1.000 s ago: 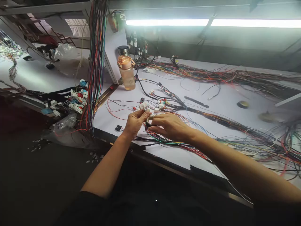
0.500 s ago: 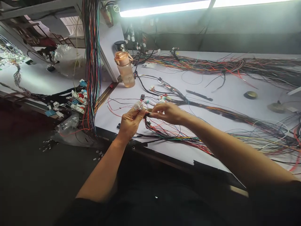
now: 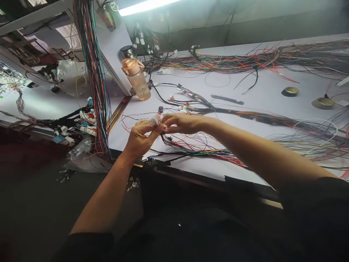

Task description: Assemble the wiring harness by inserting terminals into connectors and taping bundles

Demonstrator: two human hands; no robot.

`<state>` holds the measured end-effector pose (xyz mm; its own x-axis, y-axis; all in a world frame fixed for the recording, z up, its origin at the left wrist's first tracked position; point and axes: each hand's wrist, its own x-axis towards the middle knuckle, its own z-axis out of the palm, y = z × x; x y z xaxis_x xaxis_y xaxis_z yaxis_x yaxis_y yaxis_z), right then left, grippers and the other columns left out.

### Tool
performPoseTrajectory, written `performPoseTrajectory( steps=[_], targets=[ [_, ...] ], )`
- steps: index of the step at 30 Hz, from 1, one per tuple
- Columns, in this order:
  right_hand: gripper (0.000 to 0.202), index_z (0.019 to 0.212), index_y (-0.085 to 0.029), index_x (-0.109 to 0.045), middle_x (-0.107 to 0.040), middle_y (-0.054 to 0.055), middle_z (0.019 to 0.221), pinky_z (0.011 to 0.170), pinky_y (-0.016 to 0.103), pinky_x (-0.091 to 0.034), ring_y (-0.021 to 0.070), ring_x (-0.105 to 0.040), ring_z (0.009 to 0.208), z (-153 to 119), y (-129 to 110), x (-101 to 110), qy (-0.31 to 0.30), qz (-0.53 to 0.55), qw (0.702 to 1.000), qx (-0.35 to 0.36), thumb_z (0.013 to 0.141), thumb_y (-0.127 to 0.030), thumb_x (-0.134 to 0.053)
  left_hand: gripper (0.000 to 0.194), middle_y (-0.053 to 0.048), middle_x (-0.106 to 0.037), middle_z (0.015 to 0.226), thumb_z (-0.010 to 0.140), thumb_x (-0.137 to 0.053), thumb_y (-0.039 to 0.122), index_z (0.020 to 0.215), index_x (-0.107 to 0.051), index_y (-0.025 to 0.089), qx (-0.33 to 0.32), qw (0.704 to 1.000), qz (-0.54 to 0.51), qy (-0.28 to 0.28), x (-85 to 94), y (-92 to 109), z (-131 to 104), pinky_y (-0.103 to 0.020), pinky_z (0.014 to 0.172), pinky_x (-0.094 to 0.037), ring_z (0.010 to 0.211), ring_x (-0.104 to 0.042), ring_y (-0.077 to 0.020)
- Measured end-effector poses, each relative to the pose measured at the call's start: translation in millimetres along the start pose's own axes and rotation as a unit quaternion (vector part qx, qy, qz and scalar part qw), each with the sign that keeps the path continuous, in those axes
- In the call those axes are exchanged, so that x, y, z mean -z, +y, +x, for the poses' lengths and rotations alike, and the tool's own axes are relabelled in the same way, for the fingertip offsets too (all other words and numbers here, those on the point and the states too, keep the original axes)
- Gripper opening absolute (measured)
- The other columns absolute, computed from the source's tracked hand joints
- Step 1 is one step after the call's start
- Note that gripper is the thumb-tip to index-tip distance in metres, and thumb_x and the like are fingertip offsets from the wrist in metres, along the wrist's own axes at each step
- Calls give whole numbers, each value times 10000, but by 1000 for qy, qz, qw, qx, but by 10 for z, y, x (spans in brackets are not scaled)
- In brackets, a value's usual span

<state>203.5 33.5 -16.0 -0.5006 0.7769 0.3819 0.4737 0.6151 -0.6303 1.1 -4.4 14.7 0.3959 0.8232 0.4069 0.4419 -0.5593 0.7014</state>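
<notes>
My left hand is closed around a clear-white plastic connector, which sticks up past its fingers. From the connector's back, a wire bundle runs down and right onto the table. My right hand meets the left at the back of the connector, its thumb and fingertips pinched on the wires there. Anything small between those fingertips is hidden. Just beyond the hands lies a small black connector, with several white and red connectors to its right.
A drink bottle stands at the back left by a hanging wire bundle. Long harnesses cross the white table. Two tape rolls sit at the right. A black strip lies mid-table. The table's dark front edge is near me.
The view has shifted slightly. Both hands have moved a little left with the connector, and the right fingertips are now closer to the connector's back.
</notes>
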Motion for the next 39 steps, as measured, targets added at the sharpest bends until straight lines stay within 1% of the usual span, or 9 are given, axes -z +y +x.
performPoseTrajectory(
  steps=[7, 14, 17, 21, 25, 28, 31, 35, 39],
  targets=[
    [153, 1012, -204, -587, -642, 69, 987, 805, 323, -445, 186, -590, 904, -393, -303, -191, 103, -34, 994, 22, 921, -311, -528, 243, -50, -739, 914, 849, -642, 380, 919, -770, 186, 41, 998, -55, 5, 98, -48, 82, -316, 845, -484, 871, -654, -188],
    [191, 1058, -197, -539, -645, 87, 1077, 765, 323, -434, 214, -592, 958, -332, -442, -563, 217, -171, 958, 72, 871, -232, -563, 307, -58, -735, 807, 812, -674, 437, 894, -777, 160, 146, 974, -167, 43, 7, -47, 57, -283, 735, -519, 755, -654, -167],
    [200, 1030, -210, -551, -664, 68, 1036, 748, 303, -431, 188, -613, 908, -264, -446, -642, 250, -148, 956, 46, 895, -354, -577, 323, -63, -730, 786, 791, -688, 459, 869, -777, 158, 166, 963, -209, 46, -7, -56, 36, -293, 713, -528, 724, -659, -172],
    [102, 922, -222, -600, -682, 35, 928, 720, 277, -440, 153, -630, 836, -300, -513, -666, 293, -76, 952, 43, 918, -320, -571, 285, -56, -721, 776, 798, -690, 435, 838, -775, 166, 142, 972, -181, 54, -7, -88, -9, -273, 717, -519, 732, -650, -158],
    [132, 884, -210, -613, -651, 23, 848, 731, 268, -478, 137, -614, 795, -410, -558, -692, 344, 124, 927, -84, 920, -329, -568, 267, -42, -704, 755, 819, -671, 421, 819, -766, 172, 108, 976, -166, 96, -31, -126, -64, -265, 660, -517, 640, -626, -130],
    [196, 857, -205, -610, -638, 0, 774, 661, 259, -489, 123, -591, 693, -442, -521, -708, 331, 260, 890, -178, 884, -399, -602, 253, -36, -694, 737, 822, -672, 409, 802, -763, 174, 99, 971, -181, 120, -40, -149, -91, -264, 654, -519, 632, -623, -127],
    [244, 831, -204, -604, -614, -18, 726, 596, 241, -473, 106, -556, 626, -419, -473, -695, 303, 328, 871, -205, 842, -445, -637, 245, -40, -696, 745, 834, -662, 399, 828, -766, 178, 105, 969, -200, 99, -26, -154, -108, -265, 691, -520, 670, -630, -131],
    [273, 821, -204, -592, -594, -26, 696, 565, 234, -457, 97, -530, 594, -400, -466, -652, 281, 342, 874, -200, 828, -472, -643, 280, -47, -719, 866, 759, -748, 356, 986, -745, 193, 123, 960, -249, 31, -33, -140, -141, -300, 768, -537, 747, -654, -150],
    [252, 822, -207, -602, -612, -20, 720, 581, 233, -456, 99, -537, 609, -419, -458, -632, 280, 315, 887, -190, 833, -455, -641, 178, -34, -721, 802, 742, -763, 308, 855, -748, 170, 129, 969, -200, 64, -97, -141, -187, -301, 779, -543, 746, -662, -154]
  ],
)
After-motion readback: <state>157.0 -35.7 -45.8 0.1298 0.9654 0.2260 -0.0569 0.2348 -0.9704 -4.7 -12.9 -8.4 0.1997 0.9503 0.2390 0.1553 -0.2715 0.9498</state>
